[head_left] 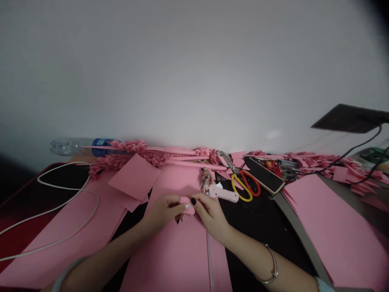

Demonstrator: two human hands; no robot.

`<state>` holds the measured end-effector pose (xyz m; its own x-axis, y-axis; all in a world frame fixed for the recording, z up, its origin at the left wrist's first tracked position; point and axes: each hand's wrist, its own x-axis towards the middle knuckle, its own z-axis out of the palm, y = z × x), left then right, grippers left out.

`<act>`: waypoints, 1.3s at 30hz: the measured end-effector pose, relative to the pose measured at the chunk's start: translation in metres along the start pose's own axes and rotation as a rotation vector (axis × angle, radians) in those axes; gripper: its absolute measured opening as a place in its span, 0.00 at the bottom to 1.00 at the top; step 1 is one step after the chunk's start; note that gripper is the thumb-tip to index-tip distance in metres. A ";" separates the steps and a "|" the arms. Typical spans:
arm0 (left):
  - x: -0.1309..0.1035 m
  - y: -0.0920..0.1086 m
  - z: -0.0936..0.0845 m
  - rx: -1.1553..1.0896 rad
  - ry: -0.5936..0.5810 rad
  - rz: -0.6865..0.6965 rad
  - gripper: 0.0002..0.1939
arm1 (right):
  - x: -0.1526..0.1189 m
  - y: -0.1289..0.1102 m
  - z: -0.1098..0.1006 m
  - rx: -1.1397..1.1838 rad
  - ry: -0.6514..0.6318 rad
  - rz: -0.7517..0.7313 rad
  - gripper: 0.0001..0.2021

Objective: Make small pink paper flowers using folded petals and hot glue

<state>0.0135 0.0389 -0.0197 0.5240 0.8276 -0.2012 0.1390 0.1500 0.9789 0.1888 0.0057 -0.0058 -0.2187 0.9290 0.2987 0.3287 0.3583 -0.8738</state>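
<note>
Between my two hands is a small folded piece of pink paper (189,209). My left hand (167,209) pinches its left side, thumb on the front. From the right, my right hand (209,213) grips the upper edge between thumb and fingers. Under both hands lies a long pink paper sheet (179,259). Just beyond my right hand rests a pale pink glue gun (225,194), and a clear glue stick (209,259) lies on the sheet below. Scissors (243,182) with yellow and red handles are to the right of the glue gun.
Folded pink paper flowers (130,146) on stems line the wall, beside a plastic bottle (65,147). Pink sheets lie left (69,227) and right (337,231). A phone (264,175) sits behind the scissors. A white cable (69,188) loops at left; a dark panel (349,118) overhangs at right.
</note>
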 end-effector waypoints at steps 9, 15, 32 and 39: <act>-0.009 0.014 0.013 -0.003 0.081 -0.068 0.13 | -0.001 0.004 0.004 0.105 0.076 0.128 0.09; -0.010 0.012 0.014 -0.032 0.057 -0.077 0.14 | -0.004 0.007 0.006 0.171 0.147 0.116 0.06; -0.004 0.004 0.004 -0.184 0.125 -0.151 0.17 | -0.003 0.001 -0.006 -0.180 -0.034 -0.250 0.17; -0.004 0.007 0.001 -0.196 0.089 -0.148 0.17 | -0.003 0.004 -0.006 -0.204 -0.049 -0.265 0.16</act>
<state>0.0129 0.0359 -0.0118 0.4325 0.8321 -0.3472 0.0384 0.3678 0.9291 0.1961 0.0048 -0.0080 -0.3635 0.7974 0.4818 0.4309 0.6024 -0.6719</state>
